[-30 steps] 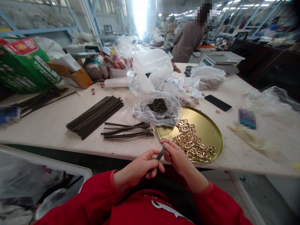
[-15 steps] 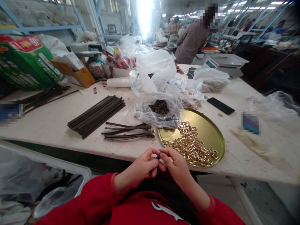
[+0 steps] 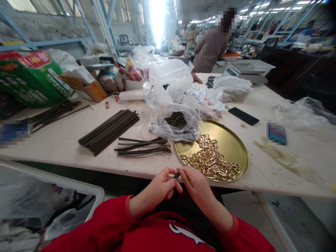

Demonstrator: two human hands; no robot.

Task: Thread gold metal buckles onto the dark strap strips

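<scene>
My left hand (image 3: 160,187) and my right hand (image 3: 195,183) meet in front of my chest, below the table's front edge. Both pinch the end of a dark strap (image 3: 176,175); most of it is hidden behind my fingers. Just beyond my right hand lies a round gold tray (image 3: 233,141) with a heap of gold buckles (image 3: 210,161). A small bunch of straps with buckles fitted (image 3: 144,146) lies left of the tray. Farther left is a stack of plain dark straps (image 3: 110,130).
A clear bag of small dark parts (image 3: 176,120) sits behind the tray, with more plastic bags (image 3: 170,77) beyond. A black phone (image 3: 243,116), a green carton (image 3: 34,78) and a scale (image 3: 249,68) are on the table. A person in brown (image 3: 210,49) stands at the far end. A bin (image 3: 52,196) is at my left.
The strap end stuck up between my fingers a second ago; now both hands have drawn together and lowered, and only its tip shows between the thumbs.
</scene>
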